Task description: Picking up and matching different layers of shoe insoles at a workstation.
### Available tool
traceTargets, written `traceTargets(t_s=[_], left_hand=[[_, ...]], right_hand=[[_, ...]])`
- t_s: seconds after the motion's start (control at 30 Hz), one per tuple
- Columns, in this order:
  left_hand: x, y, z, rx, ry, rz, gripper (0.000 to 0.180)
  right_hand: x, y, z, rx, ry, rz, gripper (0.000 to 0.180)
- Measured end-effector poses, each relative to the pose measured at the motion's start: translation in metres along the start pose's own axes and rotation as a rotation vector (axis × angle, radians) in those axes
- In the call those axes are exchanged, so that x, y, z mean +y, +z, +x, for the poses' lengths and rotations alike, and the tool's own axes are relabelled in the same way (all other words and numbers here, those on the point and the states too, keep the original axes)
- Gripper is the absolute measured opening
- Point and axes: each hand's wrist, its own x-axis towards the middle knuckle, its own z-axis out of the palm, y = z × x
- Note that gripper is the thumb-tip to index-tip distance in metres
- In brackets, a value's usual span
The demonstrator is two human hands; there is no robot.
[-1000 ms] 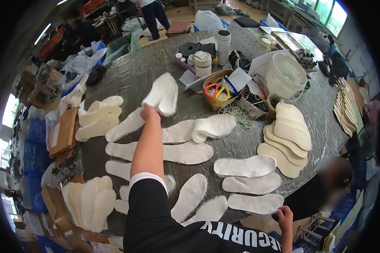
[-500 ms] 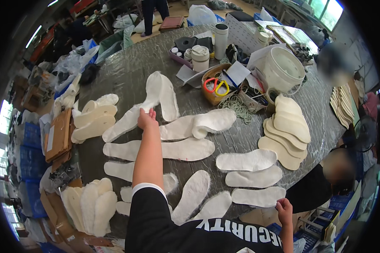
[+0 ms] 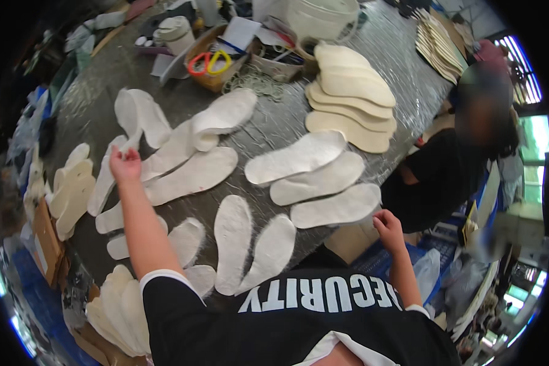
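head | left hand (image 3: 125,163) fingers curled on felt insole (image 3: 107,177) | right hand (image 3: 389,229) fingers unclear

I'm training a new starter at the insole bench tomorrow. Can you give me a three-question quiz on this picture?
1. True or false: the left hand rests among the white insoles spread on the grey table.
2. Where is the right hand? A) in the scissors box B) at the table's near edge, by an insole C) on the cream stack
3. What colours are the scissor handles in the cardboard box?

Key: 1 true; 2 B; 3 red and yellow.
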Motion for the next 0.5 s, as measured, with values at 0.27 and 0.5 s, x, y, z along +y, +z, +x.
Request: traceTargets(t_s=[0.27,0.5], left_hand=[[0.038,-0.056,-0.022,-0.575,-0.210,-0.268,0.040],[0.006,-0.085,-0.176,-0.672,0.076,0.487,0.024]], right_hand=[[0.013,0.013,0.004,-0.052,-0.032,0.129,0.006],[-0.034,0.056,0.007,-0.221,-0.322,0.095,0.006]])
